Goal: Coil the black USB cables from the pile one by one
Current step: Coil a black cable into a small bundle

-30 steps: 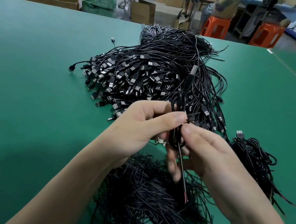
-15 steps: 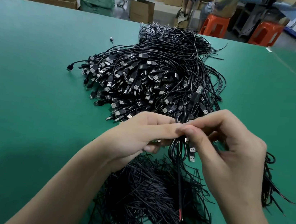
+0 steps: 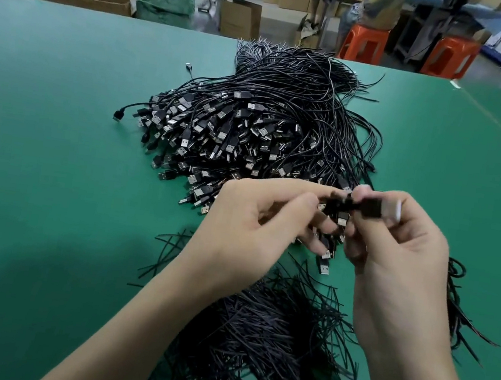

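held just in front of the pile [image 3: 267, 128]: one cable [image 3: 365, 206], its plug blurred, pinched between right hand [image 3: 394, 250] thumb and forefinger. gripped too by left hand [image 3: 257, 222], fingers curled, probably round the coiled part. nearer than the pile, loose strands [image 3: 271, 336] on the table [image 3: 59, 132]; right of the pile, finished coils [image 3: 457, 300].

Bare table [image 3: 39, 162] leftward; cable pile [image 3: 267, 122] and strand heap [image 3: 271, 336] block centre.
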Demonstrator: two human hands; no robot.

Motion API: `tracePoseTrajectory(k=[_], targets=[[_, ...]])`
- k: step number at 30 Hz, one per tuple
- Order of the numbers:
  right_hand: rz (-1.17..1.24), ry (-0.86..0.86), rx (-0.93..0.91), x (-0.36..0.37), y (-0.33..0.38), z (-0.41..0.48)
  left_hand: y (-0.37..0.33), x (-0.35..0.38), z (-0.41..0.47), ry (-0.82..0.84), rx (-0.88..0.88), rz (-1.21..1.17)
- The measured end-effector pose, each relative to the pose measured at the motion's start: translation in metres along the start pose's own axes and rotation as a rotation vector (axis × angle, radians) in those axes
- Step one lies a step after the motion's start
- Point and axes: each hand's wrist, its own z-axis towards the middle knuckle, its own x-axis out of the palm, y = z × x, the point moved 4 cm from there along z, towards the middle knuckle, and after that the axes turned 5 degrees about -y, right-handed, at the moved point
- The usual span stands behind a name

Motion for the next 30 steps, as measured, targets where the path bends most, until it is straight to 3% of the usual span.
tracePoseTrajectory(k=[6,10,14,18,20,24,30], targets=[[-0.051,0.009,-0.033,0.007,0.0,-0.006,0.005,-0.005,0.006,-0.068,-0.034,-0.083],[0.18,0.008,0.199,0.014,-0.009,-0.008,0.008,-0.003,0.008,-0.062,-0.063,-0.099],[0.362,-0.012,0.38,0.017,-0.016,-0.007,0.001,-0.001,0.005,-0.1,0.12,0.151],[0.409,-0.016,0.408,0.016,-0.012,-0.005,-0.009,-0.003,0.002,-0.167,0.408,0.424],[0.37,-0.014,0.385,0.013,-0.013,-0.006,-0.006,-0.004,0.002,-0.098,0.345,0.295],[0.239,-0.007,0.298,0.015,-0.012,-0.01,0.002,-0.007,0.005,-0.059,-0.014,-0.072],[0.166,-0.027,0.217,0.013,-0.009,-0.008,0.023,-0.003,0.006,0.006,-0.314,-0.195]])
